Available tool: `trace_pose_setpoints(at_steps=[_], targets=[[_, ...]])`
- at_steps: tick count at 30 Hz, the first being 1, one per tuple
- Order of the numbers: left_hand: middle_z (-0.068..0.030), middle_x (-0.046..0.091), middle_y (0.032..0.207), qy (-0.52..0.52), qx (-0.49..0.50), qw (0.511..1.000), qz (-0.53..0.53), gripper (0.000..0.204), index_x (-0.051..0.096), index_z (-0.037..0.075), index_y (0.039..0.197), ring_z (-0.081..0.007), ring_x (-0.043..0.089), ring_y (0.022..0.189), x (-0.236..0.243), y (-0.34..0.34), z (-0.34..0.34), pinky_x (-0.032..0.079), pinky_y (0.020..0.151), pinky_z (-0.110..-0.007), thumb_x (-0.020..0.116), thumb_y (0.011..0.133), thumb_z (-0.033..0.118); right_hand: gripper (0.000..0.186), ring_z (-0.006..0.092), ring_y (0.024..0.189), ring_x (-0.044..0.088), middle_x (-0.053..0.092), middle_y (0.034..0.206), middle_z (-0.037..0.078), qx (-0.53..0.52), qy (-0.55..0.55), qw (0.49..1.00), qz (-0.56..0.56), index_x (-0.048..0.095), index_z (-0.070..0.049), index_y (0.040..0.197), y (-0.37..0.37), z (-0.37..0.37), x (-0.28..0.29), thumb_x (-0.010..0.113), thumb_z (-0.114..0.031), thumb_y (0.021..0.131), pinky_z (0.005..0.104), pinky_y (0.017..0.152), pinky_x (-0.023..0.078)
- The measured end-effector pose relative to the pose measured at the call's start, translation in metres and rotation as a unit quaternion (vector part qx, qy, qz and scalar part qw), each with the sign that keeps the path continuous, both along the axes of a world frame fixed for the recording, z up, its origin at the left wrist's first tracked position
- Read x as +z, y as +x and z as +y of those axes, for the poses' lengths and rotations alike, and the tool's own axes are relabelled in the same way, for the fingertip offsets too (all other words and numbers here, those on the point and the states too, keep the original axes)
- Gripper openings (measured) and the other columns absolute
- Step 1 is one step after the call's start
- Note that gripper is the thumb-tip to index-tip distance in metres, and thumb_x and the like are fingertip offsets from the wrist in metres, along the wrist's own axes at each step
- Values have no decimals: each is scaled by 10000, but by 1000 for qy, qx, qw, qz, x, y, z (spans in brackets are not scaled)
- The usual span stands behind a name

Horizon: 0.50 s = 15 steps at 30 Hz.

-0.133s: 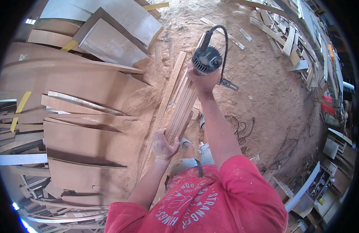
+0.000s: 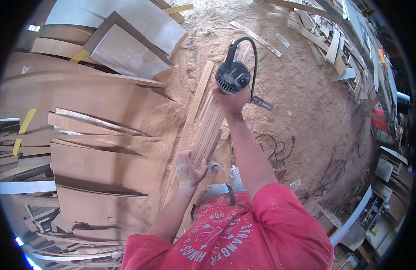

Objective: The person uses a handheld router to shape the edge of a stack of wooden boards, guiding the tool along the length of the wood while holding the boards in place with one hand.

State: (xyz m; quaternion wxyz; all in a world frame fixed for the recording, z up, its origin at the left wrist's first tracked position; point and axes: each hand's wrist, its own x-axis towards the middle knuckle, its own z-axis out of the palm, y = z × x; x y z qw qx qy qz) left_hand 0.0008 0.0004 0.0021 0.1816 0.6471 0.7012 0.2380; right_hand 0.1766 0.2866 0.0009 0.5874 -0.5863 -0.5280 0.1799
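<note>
Head view: right hand [image 2: 230, 100] clamped on a black corded router [image 2: 233, 75], sitting at the far end of the moulded wood strips [image 2: 209, 128]. Left hand [image 2: 189, 168] grips their near end. Strips' long axis runs away from the body, over the sawdust floor [image 2: 307, 112]; curved plywood panels [image 2: 95, 103] lie to the left.

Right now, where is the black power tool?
In the head view, the black power tool sits upper centre, gripped by the right hand, on the far end of the grooved wooden strip.
</note>
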Motion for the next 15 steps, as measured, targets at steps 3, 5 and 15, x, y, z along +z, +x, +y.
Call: trace_pose_setpoints(at_steps=[3, 5, 15], targets=[[-256, 633, 1262, -5, 9, 1000, -7, 689, 533, 2, 1387, -474, 632, 1190, -2, -1, -3, 520, 1060, -577, 889, 871, 288, 472, 183, 889, 824, 850, 1003, 32, 1, 15, 1000, 28, 806, -60, 1130, -10, -21, 6, 1009, -261, 755, 356, 825, 675], [-256, 633, 1262, -13, 15, 1000, -19, 687, 535, 1, 1389, -475, 631, 1189, -4, 1, -6, 518, 1062, -577, 889, 874, 287, 517, 201, 914, 831, 851, 1027, 43, -9, 0, 1000, -29, 804, -67, 1145, -11, -32, 3, 1017, -284, 728, 375, 846, 677], [-257, 629, 1285, -21, 13, 1000, 5, 681, 531, 9, 1412, -475, 616, 1217, 2, -2, -7, 512, 1076, -583, 875, 898, 295, 648, 185, 960, 834, 844, 1105, 77, 8, 32, 999, 32, 758, -30, 1265, -14, -24, 3, 1014, -325, 748, 357, 861, 683]])
